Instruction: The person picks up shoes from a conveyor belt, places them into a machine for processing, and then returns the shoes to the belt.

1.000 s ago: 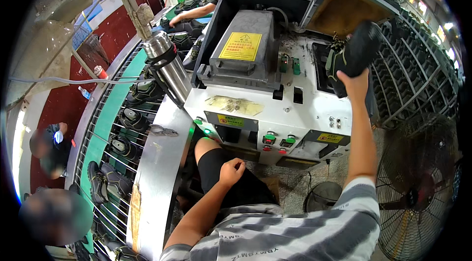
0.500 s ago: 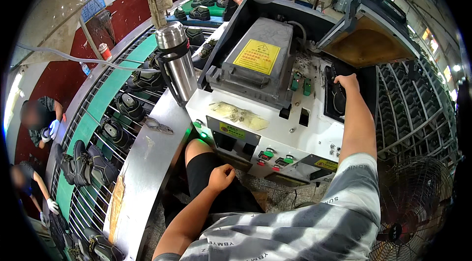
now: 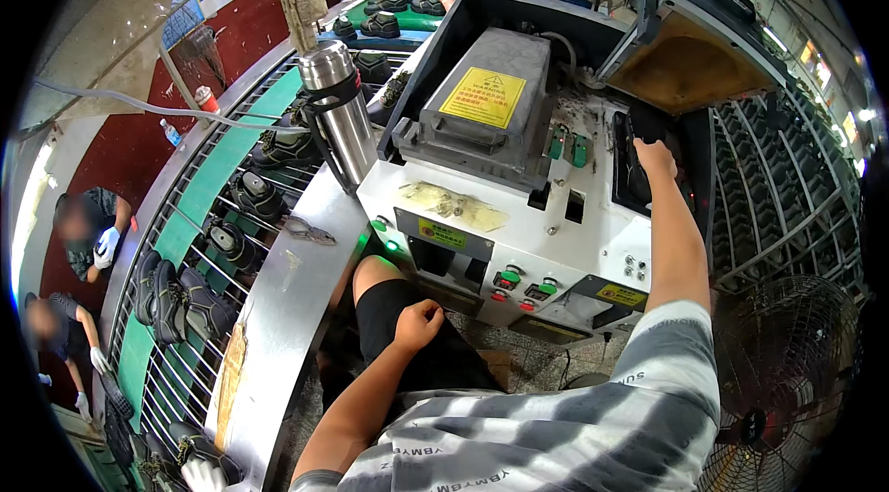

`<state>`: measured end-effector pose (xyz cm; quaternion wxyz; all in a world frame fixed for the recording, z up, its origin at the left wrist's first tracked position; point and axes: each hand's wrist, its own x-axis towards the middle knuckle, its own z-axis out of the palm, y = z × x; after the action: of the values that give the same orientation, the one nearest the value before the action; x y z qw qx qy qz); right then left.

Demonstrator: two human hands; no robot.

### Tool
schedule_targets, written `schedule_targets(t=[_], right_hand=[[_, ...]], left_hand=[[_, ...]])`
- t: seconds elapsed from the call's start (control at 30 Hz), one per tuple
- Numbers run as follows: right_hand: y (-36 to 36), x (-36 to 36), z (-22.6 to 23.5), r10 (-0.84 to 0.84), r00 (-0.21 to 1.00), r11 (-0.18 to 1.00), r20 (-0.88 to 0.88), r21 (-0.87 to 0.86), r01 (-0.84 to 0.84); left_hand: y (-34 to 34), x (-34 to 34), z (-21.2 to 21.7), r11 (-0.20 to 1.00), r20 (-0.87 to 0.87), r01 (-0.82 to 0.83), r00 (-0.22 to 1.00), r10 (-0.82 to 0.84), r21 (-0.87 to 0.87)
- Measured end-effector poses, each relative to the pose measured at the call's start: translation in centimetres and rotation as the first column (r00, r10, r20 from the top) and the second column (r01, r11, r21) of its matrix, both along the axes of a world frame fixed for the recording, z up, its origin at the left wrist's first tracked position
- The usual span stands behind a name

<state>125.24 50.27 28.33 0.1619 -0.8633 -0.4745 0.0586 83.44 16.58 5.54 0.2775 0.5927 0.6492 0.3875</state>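
Observation:
At the white machine (image 3: 593, 242), my right hand (image 3: 656, 158) reaches into the right-hand chamber under a raised lid (image 3: 690, 66). Its fingers are closed on a dark thing, apparently a black shoe (image 3: 633, 179), mostly hidden by the hand and the dark chamber. My left hand (image 3: 419, 323) rests loosely closed over my thigh, with nothing seen in it. Beside the chamber, the machine's left-hand lid (image 3: 486, 84) is down and carries a yellow warning label.
A steel thermos (image 3: 344, 126) and pliers (image 3: 308, 231) stand and lie on the metal ledge (image 3: 287, 307). Black shoes (image 3: 169, 302) line the roller conveyor (image 3: 199, 214) on the left. Gloved co-workers (image 3: 88, 223) work beyond it. A fan (image 3: 782, 381) and rack (image 3: 773, 186) are at right.
My right hand stays in the chamber, the shoe now less visible beneath it. My left hand has barely moved. The view has shifted slightly; a white-gloved hand appears at the lower left.

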Motion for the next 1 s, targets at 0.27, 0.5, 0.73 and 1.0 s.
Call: schedule_targets(t=[0.27,0.5,0.73,1.0], right_hand=[[-15.7,4.1,-9.2,0.335,0.929,0.627,0.161,0.698,-0.347],[-30.7,8.8,-21.9,-0.021,0.367,0.424,-0.930,0.324,0.846],[-30.8,10.4,-22.7,0.149,0.085,0.697,-0.985,0.166,0.697],[-33.0,-15.6,-31.8,0.538,0.422,0.830,-0.729,0.371,-0.417]], left_hand=[[0.3,1.4,-1.0,0.979,-0.278,0.093,0.950,-0.142,-0.181],[5.5,14.1,-1.1,0.678,-0.003,0.720,0.685,-0.728,-0.150],[9.0,15.0,-1.0,0.831,0.179,0.552,0.827,-0.534,-0.070],[-3.4,-11.3,-1.2,0.982,0.254,-0.189,0.949,0.184,-0.002]])
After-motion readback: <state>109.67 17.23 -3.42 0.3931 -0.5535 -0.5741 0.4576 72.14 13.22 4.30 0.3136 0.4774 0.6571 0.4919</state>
